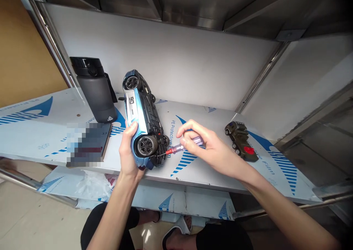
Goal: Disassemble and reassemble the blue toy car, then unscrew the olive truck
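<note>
a blue toy car [140, 121] is held near the middle of the worktop [209, 172], close to its front edge. it is gripped by the left hand [128, 150], and it is tilted so that the black underside is turned up and toward the right. the hand is closed around the car's body near the rear wheels, with the thumb laid along the blue side. it cannot be told if the car is touching the worktop.

a screwdriver [193, 144] with a clear purple handle and a red part near the shaft is pinched by the fingers of the right hand [205, 143]. the hand is mostly closed, and the thin shaft is brought to the underside, just beside a wheel.

the car is judged to be light, with a stiff shell. its smooth paint may be a little slippery, and small parts such as the wheels may be fragile. it seems best taken by the body between the wheels, because the wheels may turn in the hand.

a black bottle [95, 91] is standing toward the left back corner, a toy truck [239, 139] is lying near the right, and a flat thing hidden by blur [88, 145] is lying near the left end.
</note>
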A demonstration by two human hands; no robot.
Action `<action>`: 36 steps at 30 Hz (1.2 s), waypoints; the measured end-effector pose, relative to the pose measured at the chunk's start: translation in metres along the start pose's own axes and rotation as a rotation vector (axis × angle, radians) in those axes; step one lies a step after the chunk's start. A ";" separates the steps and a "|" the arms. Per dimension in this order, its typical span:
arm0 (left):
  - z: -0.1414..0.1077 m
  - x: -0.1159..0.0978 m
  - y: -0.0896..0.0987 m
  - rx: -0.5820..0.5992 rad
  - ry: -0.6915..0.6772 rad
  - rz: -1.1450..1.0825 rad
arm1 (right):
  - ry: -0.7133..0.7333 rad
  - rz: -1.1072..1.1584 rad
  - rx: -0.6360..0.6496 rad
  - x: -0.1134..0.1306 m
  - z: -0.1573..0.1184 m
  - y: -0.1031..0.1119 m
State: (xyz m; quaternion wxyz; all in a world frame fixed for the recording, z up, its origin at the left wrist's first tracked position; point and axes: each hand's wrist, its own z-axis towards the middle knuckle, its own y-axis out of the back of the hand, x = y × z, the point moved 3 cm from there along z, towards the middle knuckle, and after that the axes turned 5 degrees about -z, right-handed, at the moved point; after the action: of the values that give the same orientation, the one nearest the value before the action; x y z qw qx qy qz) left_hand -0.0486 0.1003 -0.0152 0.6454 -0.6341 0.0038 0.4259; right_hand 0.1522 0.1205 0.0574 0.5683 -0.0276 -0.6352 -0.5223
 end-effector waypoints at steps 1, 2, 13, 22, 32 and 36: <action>-0.002 0.000 0.001 -0.020 -0.003 0.010 | 0.011 -0.002 0.015 -0.002 -0.001 -0.001; -0.004 0.000 0.003 -0.033 -0.008 0.017 | 0.022 -0.008 0.024 -0.004 -0.001 -0.001; -0.011 0.004 0.012 -0.066 -0.084 0.026 | -0.047 -0.050 0.072 0.005 -0.005 0.000; -0.009 0.002 0.010 -0.036 -0.012 0.002 | -0.059 -0.029 0.009 0.016 -0.006 -0.005; -0.009 0.002 0.012 -0.026 0.001 -0.015 | -0.091 -0.043 0.017 0.013 -0.003 -0.004; -0.009 0.001 0.013 -0.032 0.008 -0.015 | -0.081 -0.039 0.054 0.015 -0.004 -0.004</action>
State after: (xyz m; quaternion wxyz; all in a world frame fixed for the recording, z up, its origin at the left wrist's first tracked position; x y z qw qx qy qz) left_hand -0.0500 0.0915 -0.0281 0.6384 -0.6459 -0.0054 0.4186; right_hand 0.1473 0.1072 0.0648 0.5325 -0.0207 -0.6720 -0.5143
